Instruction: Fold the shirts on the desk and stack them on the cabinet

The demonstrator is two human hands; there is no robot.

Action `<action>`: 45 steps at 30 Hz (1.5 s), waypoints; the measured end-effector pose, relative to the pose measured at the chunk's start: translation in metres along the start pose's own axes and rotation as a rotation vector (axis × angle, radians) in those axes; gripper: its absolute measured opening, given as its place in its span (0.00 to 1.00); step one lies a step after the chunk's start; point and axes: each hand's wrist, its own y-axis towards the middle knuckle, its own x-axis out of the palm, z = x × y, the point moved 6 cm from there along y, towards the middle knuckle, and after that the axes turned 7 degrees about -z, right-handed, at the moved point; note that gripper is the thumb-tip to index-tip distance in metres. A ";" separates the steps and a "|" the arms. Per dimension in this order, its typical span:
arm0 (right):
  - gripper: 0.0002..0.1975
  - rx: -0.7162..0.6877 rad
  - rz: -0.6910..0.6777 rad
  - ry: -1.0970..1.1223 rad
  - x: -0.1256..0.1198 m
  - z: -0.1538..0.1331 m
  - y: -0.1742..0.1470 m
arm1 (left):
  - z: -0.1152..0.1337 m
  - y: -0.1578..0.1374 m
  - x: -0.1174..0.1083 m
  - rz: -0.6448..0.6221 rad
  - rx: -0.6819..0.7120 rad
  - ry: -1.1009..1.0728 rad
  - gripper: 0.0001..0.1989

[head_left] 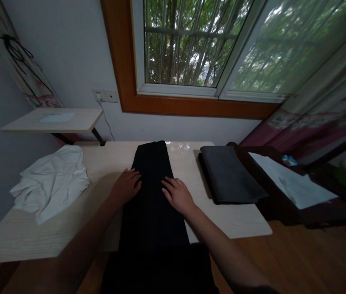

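Observation:
Black trousers, folded into a long narrow strip, lie lengthwise on the pale table. Their far end is near the table's back edge, and the near end runs down into the dark area by my body, where its border is hard to tell. My left hand rests flat on the left edge of the cloth with fingers stretched out. On the opposite edge lies my right hand, palm down, its fingers spread. Neither hand grips the fabric.
A crumpled white cloth lies at left, below a small raised shelf on dark legs. To the right sits a flat dark grey folded stack. Beyond it, papers lie on dark furniture. A window is behind the table.

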 end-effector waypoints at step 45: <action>0.33 -0.027 -0.095 -0.133 0.042 0.083 0.142 | 0.060 -0.018 0.001 -0.142 0.078 0.163 0.20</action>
